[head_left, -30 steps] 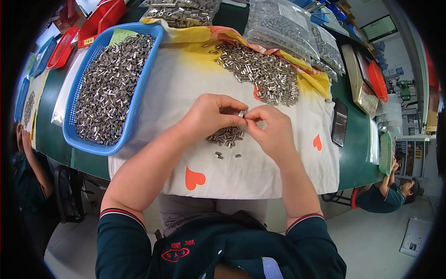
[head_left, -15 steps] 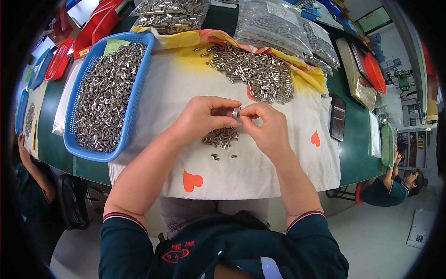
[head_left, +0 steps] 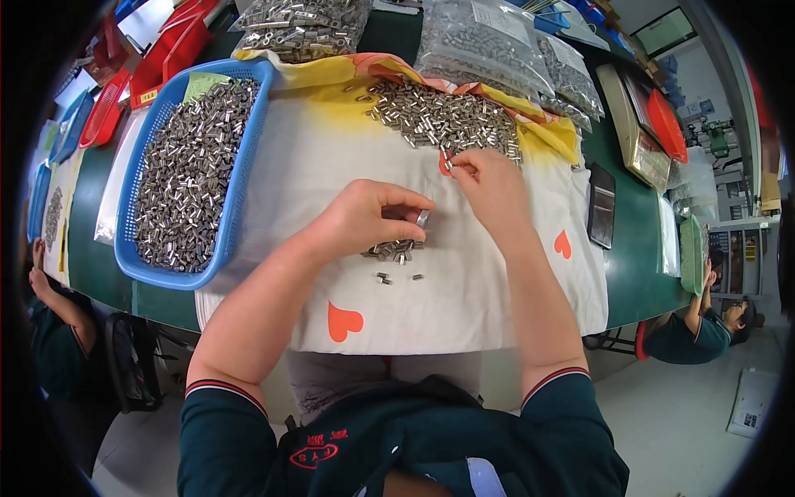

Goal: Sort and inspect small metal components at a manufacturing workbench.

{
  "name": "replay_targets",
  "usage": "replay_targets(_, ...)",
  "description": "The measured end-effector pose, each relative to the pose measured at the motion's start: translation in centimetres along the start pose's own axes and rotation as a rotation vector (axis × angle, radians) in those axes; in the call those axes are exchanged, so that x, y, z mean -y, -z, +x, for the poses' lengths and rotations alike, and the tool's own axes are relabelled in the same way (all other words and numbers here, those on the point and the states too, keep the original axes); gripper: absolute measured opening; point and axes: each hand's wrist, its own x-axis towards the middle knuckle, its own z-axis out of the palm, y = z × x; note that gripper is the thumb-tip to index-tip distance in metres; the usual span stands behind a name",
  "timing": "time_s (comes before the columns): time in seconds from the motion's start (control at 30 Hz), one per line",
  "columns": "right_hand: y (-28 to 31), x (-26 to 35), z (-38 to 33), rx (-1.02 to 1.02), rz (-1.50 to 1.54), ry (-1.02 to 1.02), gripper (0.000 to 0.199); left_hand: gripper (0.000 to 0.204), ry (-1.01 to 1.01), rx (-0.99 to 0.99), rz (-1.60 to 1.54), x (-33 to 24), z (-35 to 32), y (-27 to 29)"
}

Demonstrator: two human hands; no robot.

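The left hand pinches a small metal sleeve above a little cluster of sleeves on the white cloth. The right hand, fingers curled, picks at the far pile of sleeves. A blue basket sits left.

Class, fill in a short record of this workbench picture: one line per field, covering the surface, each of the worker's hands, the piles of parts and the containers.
Surface: white cloth with orange hearts, spread over a green table
Left hand: left hand pinches a small metal sleeve above a small pile
Right hand: right hand reaches into the edge of the large pile of metal sleeves
Container: blue basket at the left, full of similar sleeves
Behind: clear bags of parts
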Motion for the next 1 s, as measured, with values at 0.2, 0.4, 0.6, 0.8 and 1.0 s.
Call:
replay_targets(0.2,-1.3,0.1,0.7,0.064,-0.217,0.073,0.005,0.032,0.013,-0.02,-0.034,-0.1,0.0,0.0)
replay_targets(0.4,-1.4,0.3,1.1,0.104,-0.15,0.014,0.003,0.033,0.023,-0.029,-0.16,0.9,0.4,0.2)
replay_targets(0.6,-1.2,1.1,-1.1,0.027,-0.1,0.111,0.003,0.031,0.02,-0.04,-0.243,1.0,0.5,0.2)
replay_targets(0.8,0.8,3.5,-3.0,0.126,0.568,-0.223,0.008,0.033,0.015,-0.09,-0.367,0.8,0.6,0.1)
replay_targets(1.0,0.3,4.0,-3.5,0.065,0.429,-0.049,0.012,0.032,0.017,-0.086,-0.38,1.0,0.6,0.1)
